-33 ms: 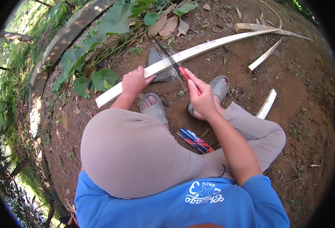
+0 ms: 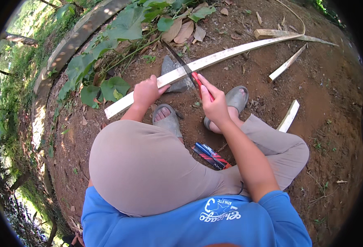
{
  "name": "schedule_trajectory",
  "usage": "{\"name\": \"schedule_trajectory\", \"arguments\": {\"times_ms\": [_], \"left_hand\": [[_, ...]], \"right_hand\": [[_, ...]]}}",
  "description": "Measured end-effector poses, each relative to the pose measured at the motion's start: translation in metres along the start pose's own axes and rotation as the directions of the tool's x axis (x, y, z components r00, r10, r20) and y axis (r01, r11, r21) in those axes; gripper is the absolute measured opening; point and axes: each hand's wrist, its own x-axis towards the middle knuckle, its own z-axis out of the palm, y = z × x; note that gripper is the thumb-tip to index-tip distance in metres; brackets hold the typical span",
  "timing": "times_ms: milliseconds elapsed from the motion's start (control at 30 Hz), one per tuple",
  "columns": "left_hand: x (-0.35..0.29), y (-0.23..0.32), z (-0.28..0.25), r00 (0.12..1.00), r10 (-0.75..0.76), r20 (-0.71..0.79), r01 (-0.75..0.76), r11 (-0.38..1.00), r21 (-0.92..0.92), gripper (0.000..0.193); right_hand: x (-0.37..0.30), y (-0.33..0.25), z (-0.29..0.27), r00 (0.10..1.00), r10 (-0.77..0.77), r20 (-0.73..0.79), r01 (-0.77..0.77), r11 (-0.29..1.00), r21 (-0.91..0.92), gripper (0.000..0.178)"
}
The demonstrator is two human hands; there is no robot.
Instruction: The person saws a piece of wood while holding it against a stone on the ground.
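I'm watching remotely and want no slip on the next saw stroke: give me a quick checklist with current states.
1. Left hand pressing the long pale slat down: ok.
2. Right hand closed on the red-handled saw: ok.
3. Blade lying across the slat: ok.
4. Slat resting on the grey stone under the cut: ok.
5. Left fingers apart from the blade: ok, though close.
6. Sandalled feet clear of the saw's path: not ok, they sit just below the handle.
7. Depth of cut so far: cannot tell.
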Motion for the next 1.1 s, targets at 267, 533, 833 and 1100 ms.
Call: {"name": "schedule_trajectory", "arguments": {"times_ms": [267, 533, 833, 1100], "left_hand": [[0.004, 0.000, 0.001, 1.000, -0.012, -0.001, 0.012, 1.000, -0.016, 0.072], [0.004, -0.002, 0.002, 1.000, 0.003, -0.019, -0.004, 1.000, -0.020, 0.074], [0.004, -0.002, 0.002, 1.000, -0.012, 0.002, 0.012, 1.000, -0.027, 0.073], [0.004, 0.003, -0.006, 1.000, -0.026, 0.006, 0.026, 0.999, -0.040, 0.073]], "right_hand": [[-0.111, -0.014, -0.059, 0.997, -0.027, 0.075, 0.036, 0.992, -0.123, 0.050], [-0.003, 0.027, 0.003, 0.996, -0.075, 0.044, 0.076, 0.997, -0.013, 0.053], [0.007, 0.040, 0.006, 0.989, 0.129, 0.068, -0.130, 0.992, 0.002, 0.069], [-0.018, 0.017, 0.002, 0.993, 0.095, -0.065, -0.108, 0.965, -0.239, 0.048]]}}
